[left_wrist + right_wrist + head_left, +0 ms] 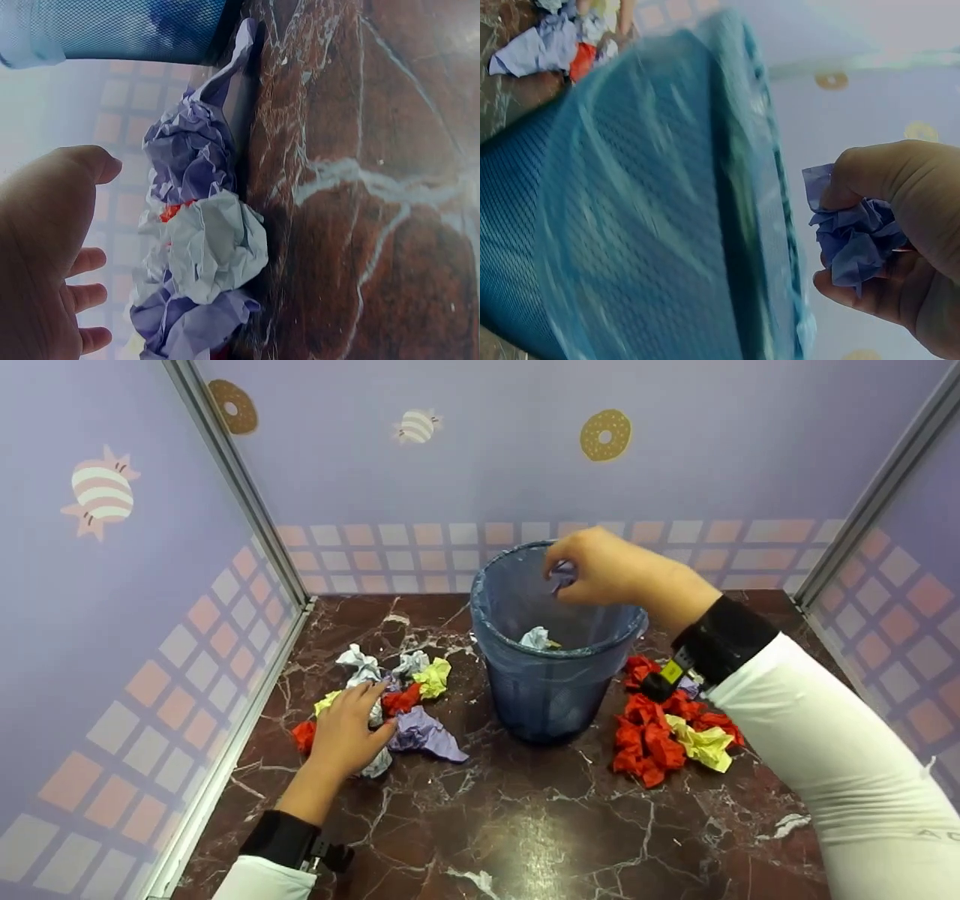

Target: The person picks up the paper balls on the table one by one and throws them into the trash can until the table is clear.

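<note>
A white sleeve (847, 765) fills the lower right of the head view, leading up to the right hand (607, 566), which is curled round a crumpled purple paper ball (855, 236) above the open mouth of the blue mesh wastebasket (547, 660). A pale paper wad (536, 637) already lies inside the basket.

The left hand (345, 731) rests with relaxed, spread fingers on a heap of crumpled papers (397, 705) left of the basket, gripping nothing. Another pile, red and yellow crumpled paper (667, 731), lies on the dark marble tabletop (525, 825) to the basket's right, partly behind the right wrist's black band (720, 641).

The left hand covers part of its heap. The basket blurs in the right wrist view.
</note>
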`<move>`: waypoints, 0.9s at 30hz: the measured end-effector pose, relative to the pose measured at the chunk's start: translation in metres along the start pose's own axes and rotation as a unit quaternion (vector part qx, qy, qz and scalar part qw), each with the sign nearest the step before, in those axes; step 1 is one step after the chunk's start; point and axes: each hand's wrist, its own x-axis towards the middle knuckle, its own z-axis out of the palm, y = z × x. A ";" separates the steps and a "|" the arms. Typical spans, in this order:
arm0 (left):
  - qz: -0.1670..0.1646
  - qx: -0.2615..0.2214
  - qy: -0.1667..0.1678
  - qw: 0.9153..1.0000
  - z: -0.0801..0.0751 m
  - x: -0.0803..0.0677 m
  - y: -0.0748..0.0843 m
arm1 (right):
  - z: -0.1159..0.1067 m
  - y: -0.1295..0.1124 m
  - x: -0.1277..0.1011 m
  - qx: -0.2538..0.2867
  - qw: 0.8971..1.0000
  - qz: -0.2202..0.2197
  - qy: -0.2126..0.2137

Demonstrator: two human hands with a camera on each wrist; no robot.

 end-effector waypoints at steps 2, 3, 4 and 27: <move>0.002 0.000 0.004 1.000 0.000 0.000 -0.002 | 0.003 -0.004 0.001 -0.007 1.000 -0.016 -0.005; 0.002 -0.001 0.005 1.000 -0.001 -0.001 -0.002 | 0.005 -0.004 0.001 -0.009 1.000 -0.020 -0.007; 0.002 -0.001 0.006 1.000 -0.001 -0.001 -0.003 | 0.006 -0.004 0.002 -0.010 1.000 -0.022 -0.010; 0.008 0.005 0.012 1.000 -0.009 0.002 0.007 | 0.016 0.016 -0.007 0.000 1.000 -0.004 -0.012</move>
